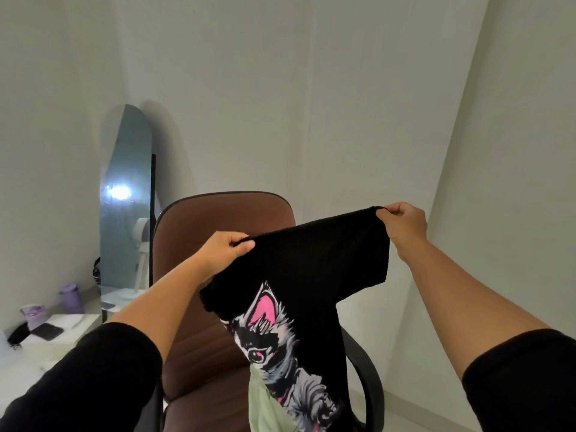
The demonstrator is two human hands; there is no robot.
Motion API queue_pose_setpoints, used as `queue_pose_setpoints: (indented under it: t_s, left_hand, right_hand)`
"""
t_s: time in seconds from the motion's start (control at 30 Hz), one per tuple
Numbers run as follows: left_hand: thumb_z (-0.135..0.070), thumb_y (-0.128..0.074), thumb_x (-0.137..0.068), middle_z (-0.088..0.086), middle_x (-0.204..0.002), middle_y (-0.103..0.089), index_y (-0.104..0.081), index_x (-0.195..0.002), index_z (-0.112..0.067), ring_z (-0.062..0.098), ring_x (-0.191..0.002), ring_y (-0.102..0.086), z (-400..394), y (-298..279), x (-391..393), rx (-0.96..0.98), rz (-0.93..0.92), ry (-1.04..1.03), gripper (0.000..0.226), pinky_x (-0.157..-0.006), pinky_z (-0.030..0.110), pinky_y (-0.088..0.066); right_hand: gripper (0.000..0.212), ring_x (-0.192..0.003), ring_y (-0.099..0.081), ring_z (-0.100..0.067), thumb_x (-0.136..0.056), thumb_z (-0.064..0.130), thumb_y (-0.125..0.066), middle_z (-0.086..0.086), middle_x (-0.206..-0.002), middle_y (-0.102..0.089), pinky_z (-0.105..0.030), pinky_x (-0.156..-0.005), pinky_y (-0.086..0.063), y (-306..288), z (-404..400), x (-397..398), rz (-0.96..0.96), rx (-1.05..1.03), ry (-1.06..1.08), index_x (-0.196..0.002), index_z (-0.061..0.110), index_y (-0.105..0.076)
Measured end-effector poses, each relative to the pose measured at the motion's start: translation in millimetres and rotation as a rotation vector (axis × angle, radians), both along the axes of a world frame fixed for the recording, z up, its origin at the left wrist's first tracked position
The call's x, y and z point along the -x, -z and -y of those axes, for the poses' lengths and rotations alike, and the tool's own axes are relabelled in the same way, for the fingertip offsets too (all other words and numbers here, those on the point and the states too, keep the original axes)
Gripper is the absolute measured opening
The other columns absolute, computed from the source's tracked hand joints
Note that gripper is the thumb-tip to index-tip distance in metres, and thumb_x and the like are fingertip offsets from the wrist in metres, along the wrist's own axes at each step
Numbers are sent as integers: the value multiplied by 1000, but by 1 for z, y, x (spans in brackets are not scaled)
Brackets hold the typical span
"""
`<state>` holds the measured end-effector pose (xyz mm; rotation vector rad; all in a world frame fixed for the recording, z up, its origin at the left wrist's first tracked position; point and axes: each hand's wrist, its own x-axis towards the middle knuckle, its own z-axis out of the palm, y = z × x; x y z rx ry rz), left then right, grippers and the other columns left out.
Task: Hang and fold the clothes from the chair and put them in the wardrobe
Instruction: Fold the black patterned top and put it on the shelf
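Note:
A black T-shirt (314, 263) with a grey, white and pink animal print hangs in the air in front of a brown office chair (199, 307). My left hand (229, 247) pinches one end of its top edge. My right hand (403, 221) pinches the other end, higher and further right. The shirt hangs folded lengthwise, its lower part running out of the bottom of the view. A pale green garment (265, 403) shows behind the shirt's lower edge, over the chair seat. No wardrobe is in view.
A tall mirror (127, 194) leans in the left corner. Left of the chair, a white desk (40, 347) carries two purple cups (71, 297), a dark phone (46, 332) and a small white fan. The chair's black armrest (367, 372) curves out on the right. Plain white walls stand behind.

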<state>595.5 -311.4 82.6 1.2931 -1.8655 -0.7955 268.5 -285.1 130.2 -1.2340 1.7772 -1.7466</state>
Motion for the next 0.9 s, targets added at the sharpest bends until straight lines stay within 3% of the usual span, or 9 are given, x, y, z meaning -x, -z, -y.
queue_pose_setpoints:
  t_s: [0.13,0.2,0.27,0.37,0.5,0.63,0.73,0.8,0.9]
  left_hand:
    - [-42,-46,-95,12,-78,-57,-61,-97,6,24,-71,-53,11,-18,17,3,-54,-110,50,-70,33,-42]
    - [-37,-47,-96,7,-91,-62,-64,-108,-4,21,-84,-55,16,-24,30,31,-22,-163,39,-78,31,-42]
    - [-22,-46,-97,-4,-117,-58,-58,-124,-19,13,-100,-54,15,-34,44,78,-22,-205,30,-85,25,-42]
    - [-3,-37,-92,-7,-108,-56,-57,-109,-24,10,-77,-54,14,-49,65,62,-75,-182,34,-62,22,-44]
    - [-3,-42,-87,1,-76,-63,-66,-75,-17,19,-73,-58,7,-66,82,-19,-181,-97,30,-68,29,-47]
    - [-32,-54,-90,9,-76,-69,-69,-86,-7,22,-70,-66,-3,-75,62,-260,-425,61,30,-70,30,-53]
    - [-37,-67,-83,3,-85,-72,-70,-92,-16,17,-79,-69,2,-75,50,-106,-82,109,23,-75,28,-55]
    - [-24,-66,-85,3,-88,-71,-68,-94,-19,17,-80,-68,4,-77,49,-25,19,57,10,-76,28,-56]
    - [-8,-55,-88,2,-88,-69,-66,-100,-18,15,-77,-66,4,-84,47,8,14,49,19,-70,23,-55]
  right_hand:
    - [10,-85,-59,-19,-85,13,-61,-4,-93,-63,-30,-74,-50,4,3,-4,55,-17,101,-95,10,-64]
    - [11,-81,-60,-21,-83,9,-61,-8,-97,-63,-35,-73,-57,3,5,-14,153,5,75,-94,11,-60]
    - [17,-76,-62,-20,-82,6,-62,-11,-98,-61,-30,-59,-57,0,6,-33,267,49,-49,-96,12,-56]
    - [19,-71,-62,-19,-83,2,-62,-10,-86,-60,-25,-54,-54,-3,1,-75,310,98,-340,-96,11,-52]
    - [8,-86,-66,-17,-89,8,-60,-7,-91,-66,-28,-77,-57,-5,-6,-116,252,60,-678,-93,12,-54]
    - [10,-104,-66,-22,-97,2,-42,-11,-107,-68,-33,-96,-49,-8,-2,-115,372,8,-900,-95,12,-45]
    - [14,-106,-64,-24,-97,-1,-41,-13,-112,-65,-33,-97,-49,-7,-2,-110,307,-39,-996,-91,12,-44]
    - [16,-99,-68,-26,-96,-2,-43,-12,-111,-66,-31,-88,-54,-5,-1,-109,223,-37,-962,-88,12,-46]
    - [21,-89,-63,-23,-87,-1,-54,-5,-111,-61,-22,-67,-51,1,4,-103,8,87,-599,-93,18,-50]
